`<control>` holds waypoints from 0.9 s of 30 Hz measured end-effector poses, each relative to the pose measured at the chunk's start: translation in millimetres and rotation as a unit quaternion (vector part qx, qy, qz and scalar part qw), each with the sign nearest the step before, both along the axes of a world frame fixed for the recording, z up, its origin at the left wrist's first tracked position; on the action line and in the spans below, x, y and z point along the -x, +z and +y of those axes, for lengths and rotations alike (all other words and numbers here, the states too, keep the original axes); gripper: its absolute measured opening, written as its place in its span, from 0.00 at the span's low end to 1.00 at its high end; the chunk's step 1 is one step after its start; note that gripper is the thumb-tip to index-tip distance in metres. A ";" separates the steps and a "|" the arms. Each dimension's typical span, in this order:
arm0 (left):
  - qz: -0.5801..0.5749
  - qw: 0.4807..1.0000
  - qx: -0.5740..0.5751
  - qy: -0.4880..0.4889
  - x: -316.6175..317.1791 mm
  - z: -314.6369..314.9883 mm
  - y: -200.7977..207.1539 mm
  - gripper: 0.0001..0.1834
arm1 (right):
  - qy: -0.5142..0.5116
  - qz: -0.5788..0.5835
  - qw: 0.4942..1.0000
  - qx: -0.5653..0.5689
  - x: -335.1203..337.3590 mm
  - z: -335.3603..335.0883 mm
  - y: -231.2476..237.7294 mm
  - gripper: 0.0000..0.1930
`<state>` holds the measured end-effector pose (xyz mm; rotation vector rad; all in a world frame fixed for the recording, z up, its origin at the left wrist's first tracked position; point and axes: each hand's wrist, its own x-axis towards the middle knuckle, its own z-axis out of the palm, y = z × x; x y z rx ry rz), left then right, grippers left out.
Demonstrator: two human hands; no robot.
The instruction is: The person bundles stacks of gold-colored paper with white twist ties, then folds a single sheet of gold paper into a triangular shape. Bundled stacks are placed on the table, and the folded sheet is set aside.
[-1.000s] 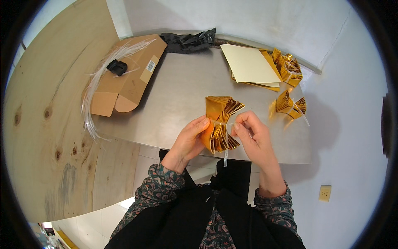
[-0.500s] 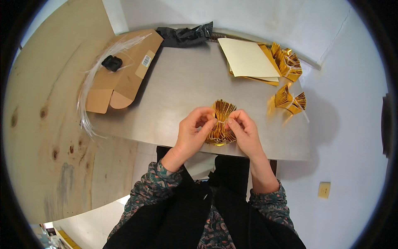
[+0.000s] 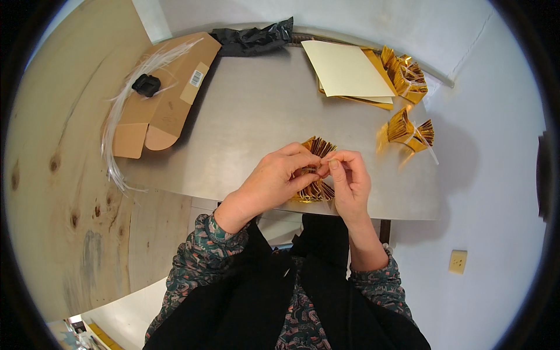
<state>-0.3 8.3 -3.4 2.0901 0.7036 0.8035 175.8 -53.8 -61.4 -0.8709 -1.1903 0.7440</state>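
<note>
Left of both hands, well apart, pale plastic strips (image 3: 111, 137) drape over a cardboard box (image 3: 166, 114). The left hand (image 3: 273, 176) curls its thumb and fingers around the waist of a gold paper bundle (image 3: 319, 191), which lies between the hands, its long axis running away from the body. The right hand (image 3: 352, 182) is nearest the bundle's right side, thumb and forefinger pinched together; what they grip is too small to tell. Beyond it, to the right, sits a tied bundle (image 3: 401, 129).
</note>
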 end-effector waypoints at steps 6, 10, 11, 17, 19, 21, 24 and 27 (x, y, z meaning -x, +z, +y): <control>0.020 0.999 -0.030 0.019 -2.1 -0.4 -3.5 0.12 | 0.028 0.061 0.997 -0.041 -2.9 4.1 -3.1 0.06; 0.022 0.999 -0.019 0.015 -2.0 -1.6 -1.1 0.11 | 0.048 0.122 0.991 -0.029 -2.8 3.9 -1.1 0.07; 0.022 1.000 -0.013 0.015 -2.3 -1.2 -0.1 0.11 | 0.043 0.121 0.991 -0.029 -1.8 5.5 -0.7 0.07; 0.047 0.999 0.018 0.006 -1.0 0.3 6.4 0.13 | 0.051 0.274 0.960 -0.037 9.6 12.7 0.5 0.08; 0.048 0.999 0.002 0.008 -1.7 -0.4 6.9 0.13 | 0.050 0.289 0.955 -0.035 10.7 11.9 1.6 0.07; 0.051 0.999 -0.013 0.008 -1.7 -0.4 6.9 0.13 | 0.052 0.292 0.955 -0.031 9.1 11.0 3.0 0.07; 0.054 0.998 -0.032 0.001 -0.9 0.7 6.6 0.14 | 0.037 0.216 0.975 -0.025 1.9 10.8 5.9 0.07; 0.058 0.998 -0.037 -0.002 -0.8 1.4 6.7 0.13 | 0.022 0.159 0.987 -0.029 -5.1 10.4 8.2 0.07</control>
